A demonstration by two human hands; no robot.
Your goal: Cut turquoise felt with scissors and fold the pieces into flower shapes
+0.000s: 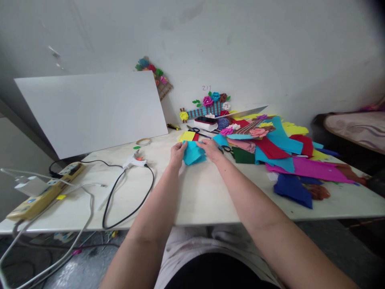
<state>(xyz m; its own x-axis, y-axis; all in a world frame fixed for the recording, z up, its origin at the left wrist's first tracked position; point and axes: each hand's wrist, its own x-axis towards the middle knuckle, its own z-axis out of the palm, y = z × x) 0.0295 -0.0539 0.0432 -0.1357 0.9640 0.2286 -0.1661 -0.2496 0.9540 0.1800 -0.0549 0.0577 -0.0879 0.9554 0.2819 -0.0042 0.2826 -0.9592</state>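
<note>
Turquoise crepe paper pieces, apparently several in layers, are held just above the table between my two hands. My left hand pinches their left edge. At the upper right edge, my right hand is closed on the same paper, with its fingertips partly hidden. Just beyond the paper lie a yellow square and a bit of red. A pair of dark-handled scissors rests right of my right hand, partly under other paper.
A white glue gun with a black looping cable lies left, near a yellow power strip. Coloured paper sheets pile up on the right, topped by a flower-decorated piece. A white board leans on the wall.
</note>
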